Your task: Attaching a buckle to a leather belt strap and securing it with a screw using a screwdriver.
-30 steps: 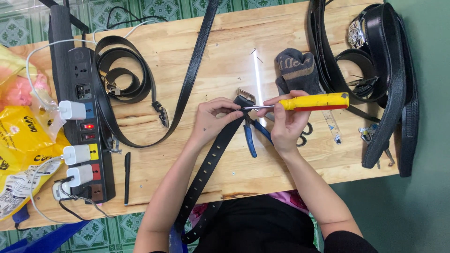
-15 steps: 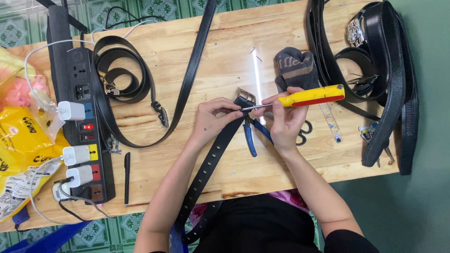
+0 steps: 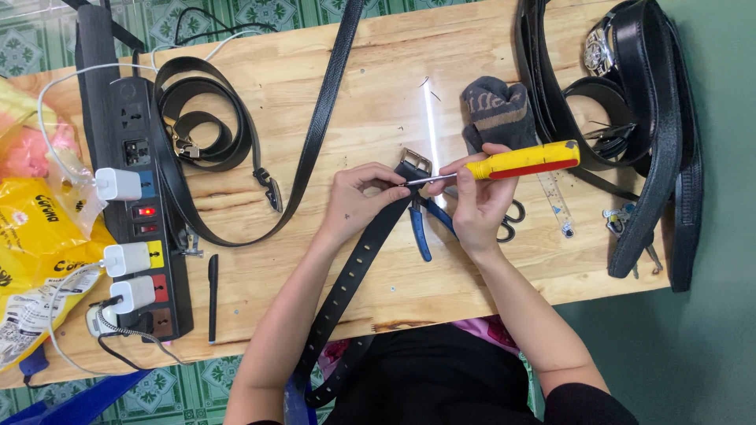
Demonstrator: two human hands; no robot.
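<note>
Belt [image 3: 358, 271] with punched holes runs from the worktop's near edge up to the middle, its metal buckle [image 3: 415, 163] lying flat on the wood. Left hand [image 3: 356, 203] pinches the strap just below that buckle, fingers closed on the leather. Right hand [image 3: 475, 203] is wrapped around a screwdriver [image 3: 520, 163] with a yellow and red handle, held almost level, and its metal tip meets the belt right where the left fingertips press. Both hands sit close together over the strap end. Blue-handled pliers [image 3: 420, 228] lie on the worktop [image 3: 378, 94] just under the hands, and scissors [image 3: 512, 212] peek out beside the right wrist. A dark grey glove [image 3: 496, 110] rests beyond the screwdriver. Further left, a coiled black belt [image 3: 201, 130] and a long loose strap [image 3: 323, 110] spread across the wood, next to a black power strip [image 3: 130, 181] carrying white chargers. A black pen [image 3: 213, 295] lies near the front edge. A heap of black belts [image 3: 646, 118] crowds the right end.
</note>
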